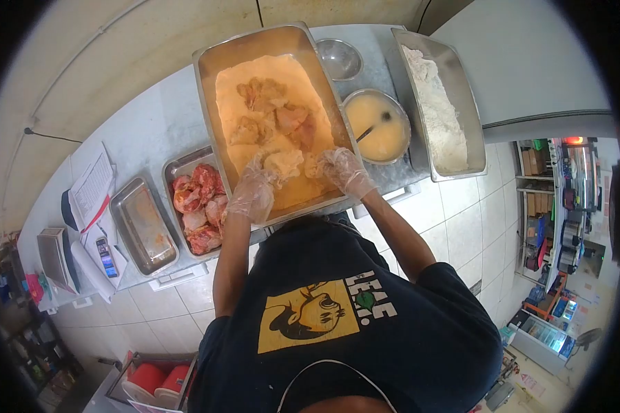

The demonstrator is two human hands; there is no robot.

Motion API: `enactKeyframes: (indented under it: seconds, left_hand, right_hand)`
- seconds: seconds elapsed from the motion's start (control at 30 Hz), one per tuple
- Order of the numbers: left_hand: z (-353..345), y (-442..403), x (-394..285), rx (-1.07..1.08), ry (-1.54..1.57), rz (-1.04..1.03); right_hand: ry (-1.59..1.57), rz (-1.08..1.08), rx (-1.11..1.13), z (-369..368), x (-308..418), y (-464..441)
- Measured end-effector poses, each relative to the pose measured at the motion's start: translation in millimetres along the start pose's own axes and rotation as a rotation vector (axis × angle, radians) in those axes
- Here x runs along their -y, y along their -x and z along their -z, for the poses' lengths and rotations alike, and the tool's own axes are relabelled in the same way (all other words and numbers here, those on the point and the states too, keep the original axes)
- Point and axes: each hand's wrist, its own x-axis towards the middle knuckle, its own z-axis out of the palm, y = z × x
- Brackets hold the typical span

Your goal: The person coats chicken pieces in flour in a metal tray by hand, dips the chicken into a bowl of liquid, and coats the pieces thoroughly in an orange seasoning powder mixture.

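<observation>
Both hands wear clear plastic gloves and are over the near end of a deep metal pan of orange-tinted flour. Fingers of my left hand curl against a flour-coated chicken piece. At the pan's near right corner, my right hand has its fingers bent around a small coated piece. More meat pieces lie farther back in the flour, some coated, one still pinkish.
Left of the pan are a tray of raw meat, a metal tray with residue, papers and a phone. Rightward stand a bowl of yellow liquid, a small metal bowl and a pan of white flour.
</observation>
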Motion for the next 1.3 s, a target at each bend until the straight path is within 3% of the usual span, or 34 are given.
enactKeyframes:
  seconds: [0.07,0.13,0.2,0.27,0.4,0.47,0.5,0.57,0.6,0.67,0.7,0.77,0.83,0.87,0.93,0.97,1.0,1.03,1.1,1.17,1.2,1.3]
  left_hand:
    - [-16.5,7.7,-10.0,0.015,0.06,0.016]
    - [-25.5,11.6,-14.8,-0.069,0.063,0.059]
    - [-15.6,0.7,-1.5,-0.017,0.023,0.023]
    - [-10.6,-6.2,8.2,0.036,-0.018,-0.009]
    - [-14.0,-9.9,13.3,0.098,-0.028,-0.114]
    - [-14.9,-10.9,12.7,0.133,-0.087,-0.168]
    - [-11.0,-13.7,17.2,0.095,-0.137,-0.193]
    - [-0.6,-17.9,29.2,0.086,-0.188,-0.223]
    - [6.1,-17.9,38.7,0.093,-0.149,-0.332]
    - [-8.6,-10.4,31.9,0.038,-0.206,-0.315]
    - [-24.8,0.6,10.6,-0.032,-0.317,-0.198]
    - [-38.0,1.8,-14.8,0.062,-0.44,-0.112]
    - [-33.3,-7.9,-16.7,0.156,-0.941,-0.435]
    - [-65.7,15.8,-45.4,0.043,-1.16,-0.349]
    - [-59.5,18.7,-45.2,-0.047,-1.375,-0.294]
    - [-25.4,-5.2,-21.2,0.189,-1.207,-0.237]
    - [-33.7,-12.2,-23.2,0.311,-1.128,-0.217]
    - [-41.7,-18.6,-25.3,0.43,-1.044,-0.185]
    - [-64.4,-11.3,-24.1,0.035,-0.92,-0.314]
    - [-69.2,-11.4,-22.9,0.117,-0.784,-0.319]
    - [-70.5,-13.0,-25.2,0.181,-0.644,-0.322]
    - [-77.9,-10.5,-23.5,0.142,-0.766,-0.273]
  right_hand:
    - [-0.14,-0.024,-0.149,9.0,12.9,-1.2]
    - [-0.267,-0.023,-0.184,9.9,17.7,-3.5]
    - [-0.397,-0.018,-0.22,17.2,34.2,-9.4]
    - [-1.037,-0.107,-0.184,33.6,64.7,-11.0]
    - [-1.041,-0.03,0.024,32.2,57.6,-15.3]
    - [-0.767,-0.081,0.05,40.0,64.0,-17.6]
    - [-0.761,-0.081,0.037,33.7,61.7,-19.8]
    - [-0.424,0.172,-0.231,15.1,55.2,-26.7]
    - [-0.396,0.219,-0.243,21.0,62.5,-28.0]
    - [-0.407,0.27,-0.256,32.0,71.6,-25.3]
    - [-0.453,0.281,-0.254,35.2,72.0,-25.6]
    - [-0.493,0.431,-0.308,15.2,51.8,-36.0]
    - [-0.748,0.292,-0.168,9.9,45.7,-39.1]
    - [-0.712,0.278,-0.228,18.8,50.2,-39.4]
    - [-0.696,0.339,-0.181,46.1,76.7,-35.6]
    - [-0.697,0.37,-0.144,51.7,83.2,-33.2]
    - [-0.681,0.363,-0.17,52.0,82.8,-34.2]
    - [-0.359,0.344,-0.233,53.5,81.4,-38.8]
    - [-0.028,0.309,-0.305,54.8,80.7,-43.4]
    - [-0.485,0.182,-0.32,52.1,84.2,-42.2]
    - [-0.479,0.188,-0.332,50.4,82.4,-45.6]
    - [-0.594,0.209,-0.389,47.5,78.7,-53.4]
